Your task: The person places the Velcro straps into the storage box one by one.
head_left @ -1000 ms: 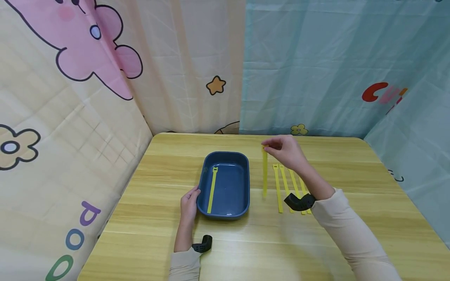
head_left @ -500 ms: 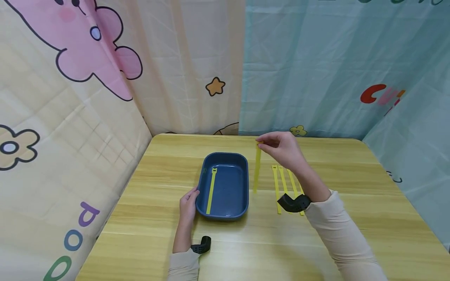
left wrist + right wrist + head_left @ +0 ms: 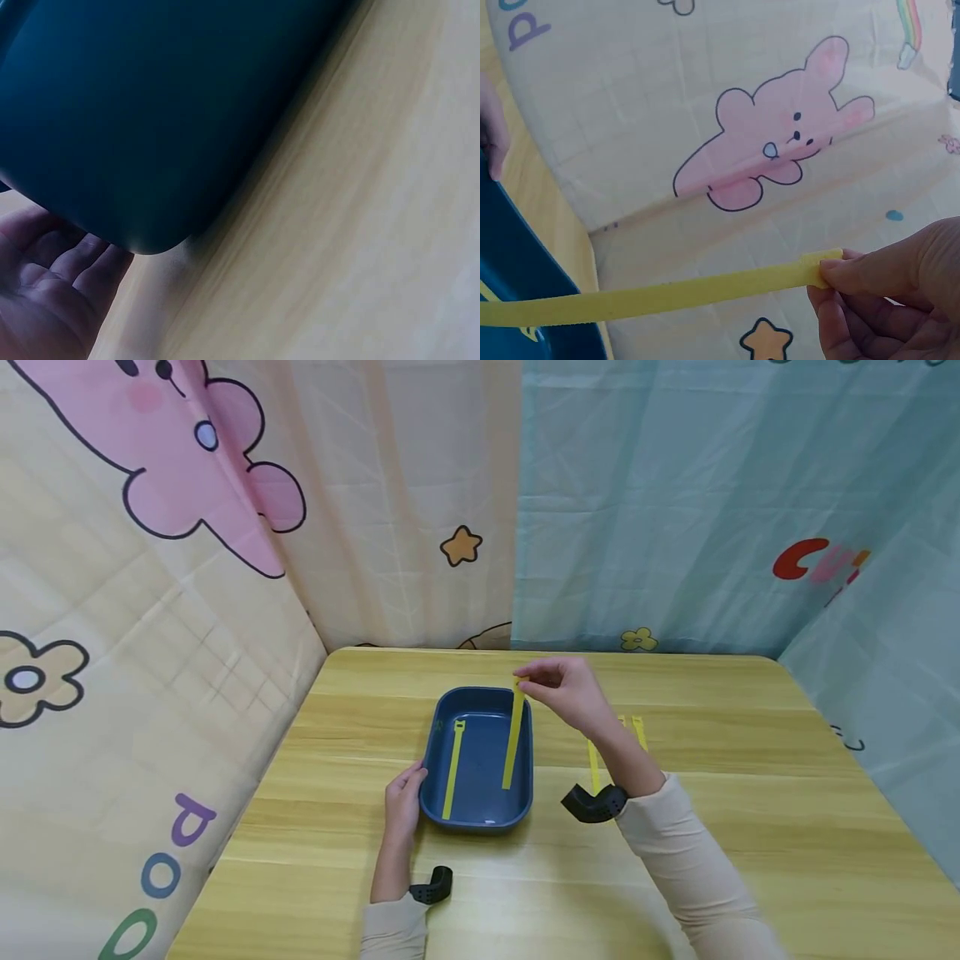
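Observation:
My right hand (image 3: 572, 695) pinches a yellow cable tie (image 3: 513, 739) by its wide slotted head, between thumb and fingers. The strip hangs down over the right part of a dark blue tray (image 3: 482, 777). In the right wrist view the flat cable tie (image 3: 667, 295) stretches left from my fingertips, across the tray's edge. Another yellow cable tie (image 3: 453, 770) lies lengthwise inside the tray, near its left wall. At the tray's left side my left hand (image 3: 403, 800) grips the rim, thumb on top. The left wrist view shows its curled fingers (image 3: 97, 262) against the outer wall (image 3: 142, 135).
More yellow cable ties (image 3: 593, 767) lie on the wooden table (image 3: 750, 827) right of the tray, partly hidden by my right forearm. Printed curtains (image 3: 645, 527) hang behind the table and at both sides. Each wrist wears a black mount (image 3: 596, 803).
My right hand has moved left with the cable tie, from beside the tray to over its right part. The left hand and the tray have stayed in place.

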Demonstrator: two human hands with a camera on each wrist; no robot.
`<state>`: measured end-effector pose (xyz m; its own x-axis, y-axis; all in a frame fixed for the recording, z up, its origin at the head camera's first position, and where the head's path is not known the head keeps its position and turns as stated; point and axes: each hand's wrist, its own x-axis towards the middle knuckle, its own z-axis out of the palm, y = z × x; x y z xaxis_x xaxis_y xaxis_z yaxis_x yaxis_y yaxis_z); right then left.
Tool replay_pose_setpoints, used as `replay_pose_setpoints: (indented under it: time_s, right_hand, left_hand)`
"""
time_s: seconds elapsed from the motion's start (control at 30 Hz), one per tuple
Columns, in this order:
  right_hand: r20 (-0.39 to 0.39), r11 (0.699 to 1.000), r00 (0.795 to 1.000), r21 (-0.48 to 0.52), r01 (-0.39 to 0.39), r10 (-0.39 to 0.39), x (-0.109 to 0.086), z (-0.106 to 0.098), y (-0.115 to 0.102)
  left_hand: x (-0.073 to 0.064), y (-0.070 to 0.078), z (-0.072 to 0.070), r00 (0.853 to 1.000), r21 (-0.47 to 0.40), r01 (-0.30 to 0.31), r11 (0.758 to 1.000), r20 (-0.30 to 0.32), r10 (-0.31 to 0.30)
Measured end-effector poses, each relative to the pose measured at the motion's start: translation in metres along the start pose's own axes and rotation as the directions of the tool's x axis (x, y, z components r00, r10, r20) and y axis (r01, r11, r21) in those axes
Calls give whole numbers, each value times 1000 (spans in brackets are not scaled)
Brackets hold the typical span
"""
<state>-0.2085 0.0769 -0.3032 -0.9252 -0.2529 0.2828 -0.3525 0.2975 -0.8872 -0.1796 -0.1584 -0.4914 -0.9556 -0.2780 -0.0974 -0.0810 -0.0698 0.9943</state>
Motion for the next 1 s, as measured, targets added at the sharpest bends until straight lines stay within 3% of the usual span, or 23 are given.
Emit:
replay_pose_setpoints:
  time_s: [0.2, 0.57, 0.83, 1.0]
  right_hand:
    - [31, 998, 999, 64, -19, 17, 5, 23, 30]
    - [81, 981, 996, 186, -56, 41, 4, 51, 45]
    - [83, 972, 992, 209, -112, 96, 5, 61, 55]
    - [93, 966, 981, 182, -184, 169, 10, 66, 62]
  left_hand:
    - [0, 0, 0, 1000, -1, -8, 1000, -14, 8]
    - [-1, 5, 0, 1000, -31, 7, 999, -6, -8]
    - [-1, 5, -1, 1000, -30, 19, 999, 5, -19]
    - [-1, 5, -1, 1000, -29, 13, 999, 1, -13]
